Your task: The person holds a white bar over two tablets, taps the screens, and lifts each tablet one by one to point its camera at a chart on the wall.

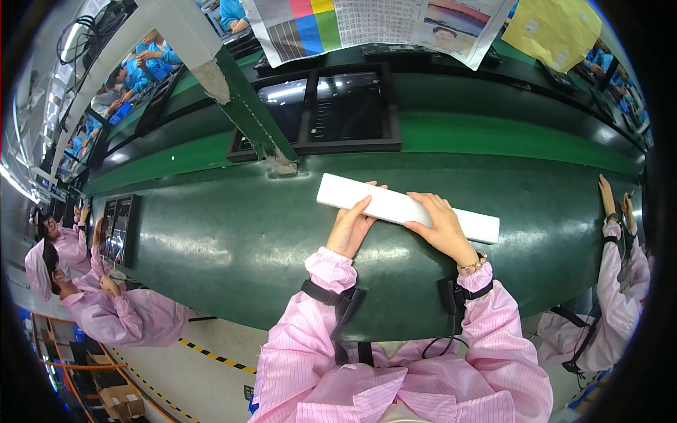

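Observation:
A long white rectangular bar (391, 202), like a slim box or foam block, lies slantwise over the green tabletop (211, 233), its left end farther from me. My left hand (355, 227) grips it left of its middle, the thumb on the near face and fingers behind. My right hand (443, 225) is laid over the bar right of its middle, with fingers across the top and the thumb along the near side. Whether the bar rests on the table or is slightly lifted, I cannot tell. Both forearms wear pink sleeves with black straps.
A black tray with dark panels (352, 106) stands at the back behind a green post (257, 113). Another black tray (118, 229) sits at the table's left end. Co-workers in pink flank both sides. Printed sheets (381, 28) and a yellow bag (553, 32) hang above.

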The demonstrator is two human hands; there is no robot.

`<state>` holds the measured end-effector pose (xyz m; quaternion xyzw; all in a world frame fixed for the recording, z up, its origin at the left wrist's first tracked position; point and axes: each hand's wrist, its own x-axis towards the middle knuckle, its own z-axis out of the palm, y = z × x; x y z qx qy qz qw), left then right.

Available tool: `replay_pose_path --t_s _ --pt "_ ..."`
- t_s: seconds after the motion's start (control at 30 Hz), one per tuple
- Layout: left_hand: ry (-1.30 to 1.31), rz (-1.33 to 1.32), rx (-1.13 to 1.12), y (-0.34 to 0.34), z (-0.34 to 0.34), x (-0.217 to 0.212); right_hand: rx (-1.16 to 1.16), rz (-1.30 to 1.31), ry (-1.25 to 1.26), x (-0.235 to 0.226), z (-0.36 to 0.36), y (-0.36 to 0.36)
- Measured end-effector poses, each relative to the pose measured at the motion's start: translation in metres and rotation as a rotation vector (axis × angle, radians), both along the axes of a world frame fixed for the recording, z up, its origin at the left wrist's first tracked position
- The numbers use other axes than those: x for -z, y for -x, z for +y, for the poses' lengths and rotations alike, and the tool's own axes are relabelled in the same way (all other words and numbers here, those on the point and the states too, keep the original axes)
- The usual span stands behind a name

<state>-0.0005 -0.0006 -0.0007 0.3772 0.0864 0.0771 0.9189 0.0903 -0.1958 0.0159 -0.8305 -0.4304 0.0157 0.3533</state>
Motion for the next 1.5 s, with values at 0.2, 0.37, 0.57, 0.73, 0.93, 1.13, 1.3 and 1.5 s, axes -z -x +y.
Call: replay_pose_path --t_s 0.2,0.37,0.57,0.73,0.93,1.13,1.3,1.5 --pt "0.003 0.003 -0.002 0.0002 0.0000 -0.0006 0.001 0.001 0.005 -0.0011 0.0001 0.0004" --pt "0.004 0.004 -0.005 0.0001 -0.0006 -0.0005 -0.002 0.013 0.014 -0.0013 -0.0003 -0.0001" --pt "-0.003 0.001 -0.009 0.0002 0.0002 0.0008 0.003 0.012 0.024 -0.0007 0.0005 0.0002" --pt "-0.011 0.006 0.000 0.0001 0.0007 0.0002 0.002 0.022 0.025 -0.0002 0.0004 -0.0001" --pt "-0.009 0.003 -0.003 -0.0002 0.0007 0.0015 0.001 0.013 0.017 0.0002 0.0001 0.0000" --pt "-0.013 0.005 -0.005 0.0002 0.0005 -0.0003 -0.006 -0.009 0.000 0.0014 0.0004 -0.0004" --pt "-0.012 0.005 -0.004 -0.0003 0.0007 0.0007 -0.005 -0.004 0.002 0.0015 0.0001 -0.0007" --pt "-0.010 0.006 -0.006 -0.0004 0.0005 0.0006 -0.004 -0.010 -0.006 0.0009 0.0005 -0.0003"
